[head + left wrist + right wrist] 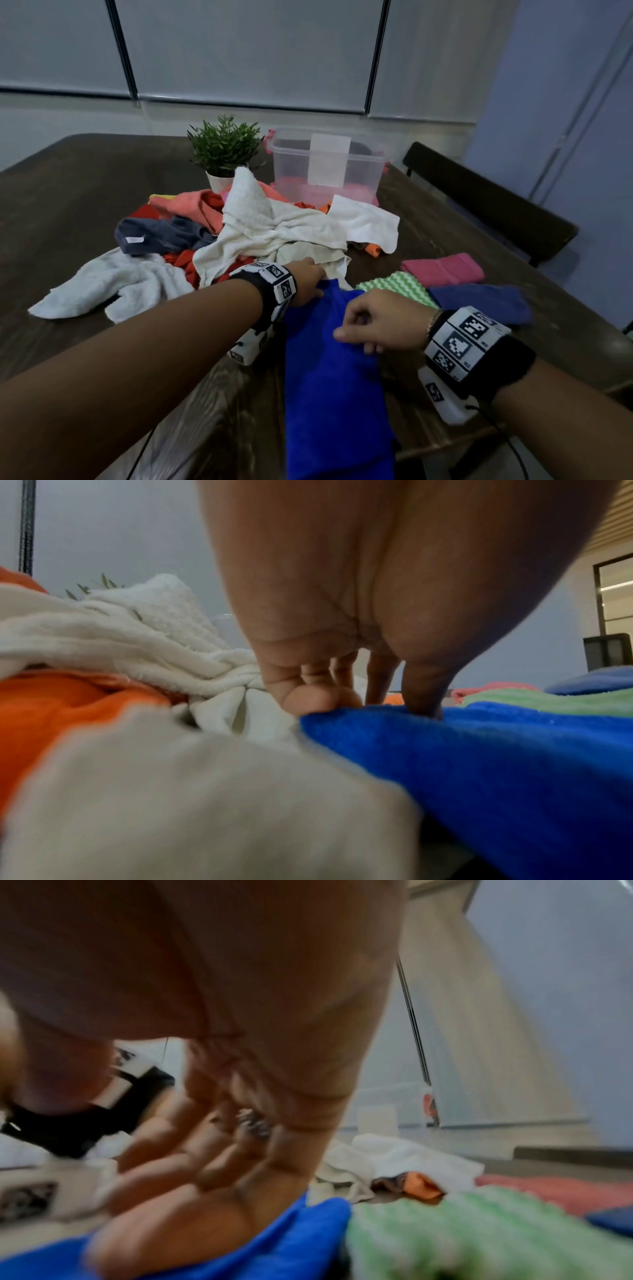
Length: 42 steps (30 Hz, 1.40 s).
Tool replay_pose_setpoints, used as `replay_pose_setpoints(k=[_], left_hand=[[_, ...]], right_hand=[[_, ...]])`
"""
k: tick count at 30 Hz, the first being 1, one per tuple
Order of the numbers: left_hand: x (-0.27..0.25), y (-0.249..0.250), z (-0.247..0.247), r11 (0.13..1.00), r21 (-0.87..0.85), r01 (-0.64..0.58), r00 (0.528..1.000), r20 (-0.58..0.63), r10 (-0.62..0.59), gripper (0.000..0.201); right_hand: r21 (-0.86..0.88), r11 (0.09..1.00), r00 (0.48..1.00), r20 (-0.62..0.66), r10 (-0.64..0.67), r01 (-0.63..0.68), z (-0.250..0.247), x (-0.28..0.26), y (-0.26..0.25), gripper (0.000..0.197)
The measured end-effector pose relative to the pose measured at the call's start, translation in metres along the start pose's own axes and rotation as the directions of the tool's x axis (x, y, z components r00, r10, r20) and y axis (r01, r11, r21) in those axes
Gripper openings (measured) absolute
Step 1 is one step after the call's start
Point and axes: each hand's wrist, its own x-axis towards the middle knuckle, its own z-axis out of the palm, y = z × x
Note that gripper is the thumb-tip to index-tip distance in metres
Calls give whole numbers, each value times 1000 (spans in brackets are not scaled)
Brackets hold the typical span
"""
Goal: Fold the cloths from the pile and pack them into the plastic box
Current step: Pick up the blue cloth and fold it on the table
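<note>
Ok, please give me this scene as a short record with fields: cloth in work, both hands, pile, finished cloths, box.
cloth in work: blue cloth, near table edge
left hand: pinches its far corner
right hand: pinches its right edge
pile: unfolded, mixed colours, behind the blue cloth
folded cloths: green, pink, dark blue, right of the pile
plastic box: open, pink cloth inside

Dark wood-grain bench [68, 192] fills mid and lower frame in the head view. Small green potted plant [224, 147] in a white pot, upper centre of frame, at back of bench. Dark chair back [489, 202] at right edge of bench, mid-right of frame. Behind: grey panelled wall w/ black vertical strips [120, 44], top of frame; blue-grey wall [565, 102] upper right.
</note>
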Motion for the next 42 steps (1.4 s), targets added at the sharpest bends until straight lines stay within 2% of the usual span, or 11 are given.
replay_pose_setpoints(k=[2,4,8,12,14,18,20,25,31,36,42], left_hand=[[4,1,0,999,42,16,999,42,-18,47],[6,3,-2,999,22,23,999,48,-24,49],[8,2,-11,997,-74,11,998,-64,-16,40],[10,-6,-29,978,-210,-16,964,-262,-41,18],[10,-9,-34,971,-233,-43,946,-322,-36,17],[8,-14,-31,926,-350,-144,924,-382,0,16],[8,-15,-28,880,-433,-196,918,-396,10,12],[4,-22,-34,740,-621,-257,921,-389,-7,17],[6,-18,-44,699,-664,-266,900,-430,-67,19],[12,5,-43,787,-565,-248,890,-454,-45,3],[23,26,-23,986,-153,-66,965,-261,24,11]], right_hand=[[-230,967,987,-139,79,-109,-6,10,11,29],[-294,931,969,-187,165,-215,-6,22,22,35],[-237,904,913,-293,282,-356,5,43,28,59],[-69,935,880,-367,300,-348,-2,56,21,55],[-126,935,891,-366,268,-332,-10,55,18,53],[-260,918,948,-187,257,-300,-8,47,21,59],[-204,929,948,-144,283,-308,1,46,25,63],[-84,955,949,-170,266,-283,5,42,19,44],[-6,983,980,82,181,-182,5,18,-8,43],[201,962,973,175,153,-187,9,0,-17,47],[32,948,896,338,289,-318,22,-15,2,45]])
